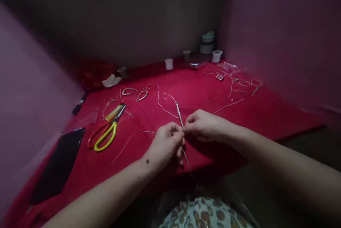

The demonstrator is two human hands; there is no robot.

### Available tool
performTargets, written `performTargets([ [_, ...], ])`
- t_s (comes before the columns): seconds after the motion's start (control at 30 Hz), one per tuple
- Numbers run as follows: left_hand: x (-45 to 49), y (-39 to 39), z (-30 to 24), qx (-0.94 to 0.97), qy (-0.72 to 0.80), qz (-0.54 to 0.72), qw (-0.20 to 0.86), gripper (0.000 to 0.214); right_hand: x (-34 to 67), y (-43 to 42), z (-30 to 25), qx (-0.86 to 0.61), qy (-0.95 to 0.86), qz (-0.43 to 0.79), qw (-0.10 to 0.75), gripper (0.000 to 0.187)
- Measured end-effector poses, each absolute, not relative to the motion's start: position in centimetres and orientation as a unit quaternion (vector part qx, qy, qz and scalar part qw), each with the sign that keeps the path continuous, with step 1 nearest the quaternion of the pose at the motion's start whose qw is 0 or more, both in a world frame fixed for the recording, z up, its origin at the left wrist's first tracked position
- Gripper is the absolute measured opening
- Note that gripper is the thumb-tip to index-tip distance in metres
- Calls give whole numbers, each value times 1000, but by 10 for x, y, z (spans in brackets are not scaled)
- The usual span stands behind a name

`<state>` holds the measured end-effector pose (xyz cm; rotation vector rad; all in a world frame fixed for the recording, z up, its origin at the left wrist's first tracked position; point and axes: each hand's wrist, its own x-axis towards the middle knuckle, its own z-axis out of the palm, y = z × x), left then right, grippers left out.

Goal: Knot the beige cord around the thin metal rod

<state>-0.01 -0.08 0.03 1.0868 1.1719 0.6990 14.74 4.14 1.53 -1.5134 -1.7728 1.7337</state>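
Note:
My left hand (pixel 165 144) and my right hand (pixel 202 125) meet over the front of a red cloth (pixel 191 93), fingertips pinched together on a thin braided cord (pixel 179 112). The cord runs up and away from the fingers across the cloth, and its loose ends hang down below my left hand. A pale thread (pixel 133 137) trails off to the left from the hands. Both hands are closed on the cord.
Scissors (pixel 105 134) with one orange and one yellow handle lie at the left, beside a small orange tube (pixel 114 112). A dark flat slab (pixel 60 166) rests at the front left. Finished cord loops (pixel 135 93), loose threads (pixel 247 84) and small white cups (pixel 168 64) lie further back.

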Motion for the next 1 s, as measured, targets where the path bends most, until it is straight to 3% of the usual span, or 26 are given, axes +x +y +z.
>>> performTargets([
  [0.4,-9,3,11,454,555,289,634,12,146,48,10,-479,-547,674,134,16],
  [0.67,-10,-10,28,610,591,249,465,13,136,44,14,-529,-487,676,158,21],
  [0.87,16,-28,1,791,568,173,148,17,138,42,16,-520,-469,692,176,26],
  [1.0,30,-45,2,756,589,209,196,16,142,42,14,-496,-493,690,187,27],
])
